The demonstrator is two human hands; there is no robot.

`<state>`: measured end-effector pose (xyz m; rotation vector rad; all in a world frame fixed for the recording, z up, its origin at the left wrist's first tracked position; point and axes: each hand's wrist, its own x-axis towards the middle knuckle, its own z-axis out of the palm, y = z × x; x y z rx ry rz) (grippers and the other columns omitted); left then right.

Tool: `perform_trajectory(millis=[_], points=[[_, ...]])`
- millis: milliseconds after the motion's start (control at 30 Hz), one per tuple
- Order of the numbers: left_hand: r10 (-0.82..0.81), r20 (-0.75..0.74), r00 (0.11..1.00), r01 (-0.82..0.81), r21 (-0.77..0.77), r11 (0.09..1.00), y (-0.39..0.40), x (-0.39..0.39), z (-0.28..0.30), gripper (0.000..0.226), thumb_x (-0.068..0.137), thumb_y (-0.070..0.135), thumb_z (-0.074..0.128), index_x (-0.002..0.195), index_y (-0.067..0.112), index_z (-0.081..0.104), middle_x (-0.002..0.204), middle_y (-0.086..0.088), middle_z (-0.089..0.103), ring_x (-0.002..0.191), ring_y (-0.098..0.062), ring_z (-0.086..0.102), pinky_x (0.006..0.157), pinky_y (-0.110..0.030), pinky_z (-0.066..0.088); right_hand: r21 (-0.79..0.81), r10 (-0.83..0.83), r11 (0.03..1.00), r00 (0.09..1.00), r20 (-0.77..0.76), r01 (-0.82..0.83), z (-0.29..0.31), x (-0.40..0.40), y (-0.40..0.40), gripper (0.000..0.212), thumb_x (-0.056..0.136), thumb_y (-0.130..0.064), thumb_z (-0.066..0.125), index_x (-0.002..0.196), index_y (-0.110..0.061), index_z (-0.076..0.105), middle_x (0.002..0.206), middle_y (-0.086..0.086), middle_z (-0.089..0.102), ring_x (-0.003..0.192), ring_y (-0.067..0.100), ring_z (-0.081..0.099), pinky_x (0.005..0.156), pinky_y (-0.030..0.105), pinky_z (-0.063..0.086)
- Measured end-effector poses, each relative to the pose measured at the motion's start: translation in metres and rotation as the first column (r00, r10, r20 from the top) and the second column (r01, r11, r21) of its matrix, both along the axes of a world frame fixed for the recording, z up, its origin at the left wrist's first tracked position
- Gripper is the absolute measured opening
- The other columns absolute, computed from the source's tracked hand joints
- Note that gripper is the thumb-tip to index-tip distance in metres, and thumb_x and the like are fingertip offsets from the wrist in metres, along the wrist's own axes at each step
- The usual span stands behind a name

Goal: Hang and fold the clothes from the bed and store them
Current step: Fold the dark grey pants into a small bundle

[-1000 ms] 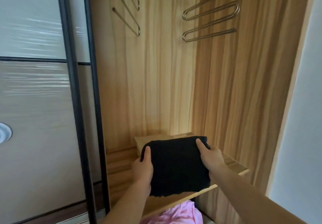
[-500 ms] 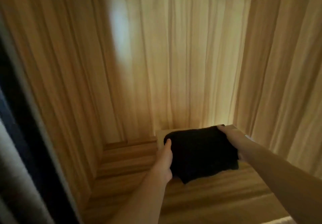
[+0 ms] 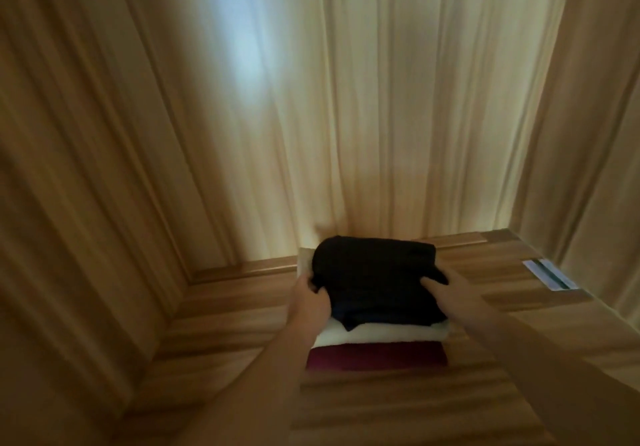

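Wood-grain wardrobe walls [image 3: 346,99] close in on three sides around you, and a wooden shelf [image 3: 214,324] runs across the bottom. Near the shelf's back edge, closer to its right end than its left, sits a stack of folded clothes: a dark red piece [image 3: 377,357] at the bottom, a cream one [image 3: 381,333] over it, and the folded black garment [image 3: 377,279] on top. Your left hand [image 3: 308,301] grips the black garment's left edge, fingers curled around the fabric. Your right hand [image 3: 450,293] lies on its right side, fingers reaching onto the cloth; whether they pinch it or only press on it, you cannot tell from this blurred view. Toward the shelf's back right corner, well apart from the stack, a small white-and-dark strip [image 3: 550,274] lies flat on the wood.
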<state>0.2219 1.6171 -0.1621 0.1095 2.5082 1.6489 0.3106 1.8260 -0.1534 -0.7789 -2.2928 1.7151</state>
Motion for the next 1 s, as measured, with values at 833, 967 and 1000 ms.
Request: perform_trajectory(millis=[833, 967, 1000], points=[[-0.482, -0.483, 0.731, 0.153, -0.572, 0.806, -0.194, 0.264, 0.12, 0.061, 0.093, 0.031, 0.051, 0.149, 0.034, 0.028, 0.152, 0.009, 0.03, 0.136, -0.019, 0.034, 0.107, -0.039, 0.04, 0.759, 0.078, 0.647, 0.997, 0.021, -0.066, 0.11, 0.257, -0.207, 0.071, 0.09, -0.039, 0.056, 0.15, -0.025, 0.021, 0.148, 0.003, 0.026, 0.129, 0.025, 0.04, 0.103, 0.039, 0.042], [-0.536, -0.468, 0.703, 0.134, -0.653, 0.745, -0.253, 0.306, 0.148, 0.06, 0.094, 0.033, 0.05, 0.149, 0.035, 0.028, 0.152, 0.007, 0.03, 0.135, -0.022, 0.033, 0.105, -0.041, 0.041, 0.72, 0.121, 0.689, 0.993, -0.004, -0.082, 0.138, 0.296, -0.258, 0.068, 0.091, -0.039, 0.055, 0.149, -0.023, 0.025, 0.148, 0.003, 0.024, 0.128, 0.026, 0.043, 0.099, 0.034, 0.042], [-0.52, -0.487, 0.702, 0.112, -0.646, 0.755, -0.265, 0.315, 0.155, 0.06, 0.094, 0.033, 0.051, 0.149, 0.035, 0.028, 0.152, 0.007, 0.031, 0.136, -0.022, 0.033, 0.106, -0.041, 0.04, 0.733, 0.138, 0.674, 0.99, 0.002, -0.096, 0.145, 0.303, -0.268, 0.068, 0.09, -0.038, 0.055, 0.149, -0.023, 0.025, 0.149, 0.002, 0.024, 0.129, 0.026, 0.042, 0.101, 0.035, 0.042]])
